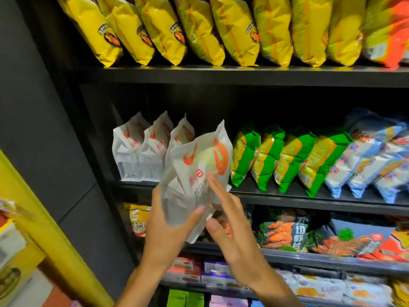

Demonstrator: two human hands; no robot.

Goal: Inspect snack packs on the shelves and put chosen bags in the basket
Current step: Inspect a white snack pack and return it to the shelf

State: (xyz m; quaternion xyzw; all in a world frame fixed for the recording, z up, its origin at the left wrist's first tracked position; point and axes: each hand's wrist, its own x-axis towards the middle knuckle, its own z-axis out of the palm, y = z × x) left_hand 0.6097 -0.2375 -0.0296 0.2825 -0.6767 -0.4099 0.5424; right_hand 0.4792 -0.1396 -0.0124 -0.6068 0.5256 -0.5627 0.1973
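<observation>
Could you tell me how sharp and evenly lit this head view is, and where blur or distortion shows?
Head view: the white prawn bag and right hand are smeared by motion blur, its print barely legible; the yellow bags show glare and colour fringing; the blue bags at the right edge are soft; shelf edges tilt from wide-angle distortion; the shelf recess is dark. The left hand grips the bag.

Light is falling from above and in front, glaring off the foil of the yellow bags [159, 29] on the top shelf while the shelf recesses behind the packs are sinking into deep shadow. Motion blur is smearing the right hand [228, 220] and the white bag [194, 173] (its print barely readable), and the wide lens is bending the shelf edge [243, 74], colours fringing and softening toward the right border.
</observation>
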